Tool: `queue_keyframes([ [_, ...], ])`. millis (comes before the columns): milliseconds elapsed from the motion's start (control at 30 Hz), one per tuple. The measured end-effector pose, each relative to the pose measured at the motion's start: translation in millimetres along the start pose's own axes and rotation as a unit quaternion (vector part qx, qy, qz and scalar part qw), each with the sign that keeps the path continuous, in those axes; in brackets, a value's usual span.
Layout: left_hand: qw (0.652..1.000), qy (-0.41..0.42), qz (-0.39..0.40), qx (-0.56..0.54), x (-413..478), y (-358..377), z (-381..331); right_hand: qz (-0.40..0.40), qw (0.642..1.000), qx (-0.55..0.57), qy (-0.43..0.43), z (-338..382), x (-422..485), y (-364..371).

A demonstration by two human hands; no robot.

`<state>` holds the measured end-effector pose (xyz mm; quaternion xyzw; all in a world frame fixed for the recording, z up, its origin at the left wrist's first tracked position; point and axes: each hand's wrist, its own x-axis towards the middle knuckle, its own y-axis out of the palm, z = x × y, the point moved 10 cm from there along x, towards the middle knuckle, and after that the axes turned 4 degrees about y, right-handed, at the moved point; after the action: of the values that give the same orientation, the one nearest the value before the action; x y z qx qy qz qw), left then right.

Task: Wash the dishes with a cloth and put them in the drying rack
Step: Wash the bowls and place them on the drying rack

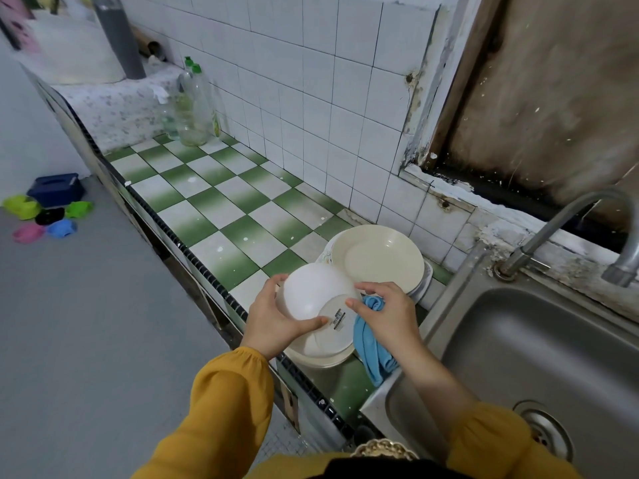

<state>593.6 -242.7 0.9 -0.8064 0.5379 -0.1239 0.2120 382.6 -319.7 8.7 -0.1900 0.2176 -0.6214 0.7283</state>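
Observation:
My left hand [273,319] grips a white bowl [311,292] turned bottom-up, its labelled base facing me. My right hand [387,312] touches the bowl's rim with thumb and fingers while holding a blue cloth [371,350] that hangs down over the sink's edge. Under the bowl lies a stack of cream plates [325,357] at the counter's front edge. Behind it, a cream plate [380,257] tops a second pile near the tiled wall.
The steel sink [539,357] with its drain is on the right, the tap [587,216] arching above it. A green-and-white tiled counter [221,209] stretches left, with soap bottles [193,105] at its far end. Coloured containers [48,209] lie on the floor.

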Motion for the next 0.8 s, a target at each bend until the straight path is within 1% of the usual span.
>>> queue_keyframes([
  [67, 1.000, 0.001, 0.002, -0.011, -5.5, 3.1, -7.1, -0.012, 1.000, 0.027, -0.005, 3.8, -3.8, -7.9],
  [167, 0.999, 0.002, -0.021, -0.036, -12.0, 1.9, -21.1, -0.037, 0.997, 0.067, -0.030, 13.4, -11.0, -24.2],
  [267, 0.998, 0.044, -0.021, -0.042, -19.9, 6.4, -51.0, -0.062, 0.990, 0.103, -0.069, 25.3, -24.2, -47.8],
  [333, 0.993, 0.070, -0.019, -0.090, -28.9, 11.7, -75.1, -0.099, 0.981, 0.133, -0.103, 35.6, -36.4, -75.5],
  [400, 0.980, 0.084, -0.021, -0.181, -38.0, 17.7, -95.8, -0.154, 0.961, 0.189, -0.129, 45.9, -47.5, -110.8],
  [433, 0.972, 0.090, -0.016, -0.218, -42.8, 23.8, -107.1, -0.189, 0.944, 0.226, -0.147, 52.2, -56.2, -133.8],
  [500, 0.965, 0.100, -0.006, -0.243, -51.7, 37.4, -126.8, -0.259, 0.899, 0.289, -0.205, 69.3, -78.4, -180.1],
  [533, 0.963, 0.108, 0.006, -0.247, -57.5, 47.1, -139.4, -0.285, 0.880, 0.299, -0.234, 76.8, -91.2, -202.2],
  [567, 0.960, 0.112, 0.019, -0.254, -62.6, 56.0, -149.7, -0.295, 0.873, 0.290, -0.259, 85.2, -102.4, -217.4],
  [600, 0.956, 0.111, 0.035, -0.269, -68.8, 66.6, -161.7, -0.291, 0.878, 0.257, -0.281, 93.7, -113.0, -227.3],
  [633, 0.951, 0.114, 0.048, -0.283, -75.2, 76.2, -174.5, -0.269, 0.892, 0.197, -0.306, 104.0, -123.4, -228.4],
  [667, 0.943, 0.122, 0.061, -0.302, -82.1, 83.9, -188.1, -0.239, 0.905, 0.108, -0.333, 112.0, -131.2, -220.0],
  [700, 0.933, 0.136, 0.074, -0.324, -88.9, 91.5, -201.5, -0.220, 0.910, 0.000, -0.352, 115.8, -137.2, -206.3],
  [733, 0.920, 0.149, 0.095, -0.349, -99.1, 102.0, -216.4, -0.225, 0.902, -0.105, -0.352, 108.7, -141.3, -199.3],
  [767, 0.910, 0.162, 0.115, -0.364, -108.5, 112.3, -227.7, -0.248, 0.895, -0.158, -0.337, 98.0, -142.5, -202.7],
  [800, 0.902, 0.170, 0.135, -0.374, -119.4, 121.4, -237.8, -0.284, 0.895, -0.148, -0.312, 85.9, -141.5, -218.5],
])
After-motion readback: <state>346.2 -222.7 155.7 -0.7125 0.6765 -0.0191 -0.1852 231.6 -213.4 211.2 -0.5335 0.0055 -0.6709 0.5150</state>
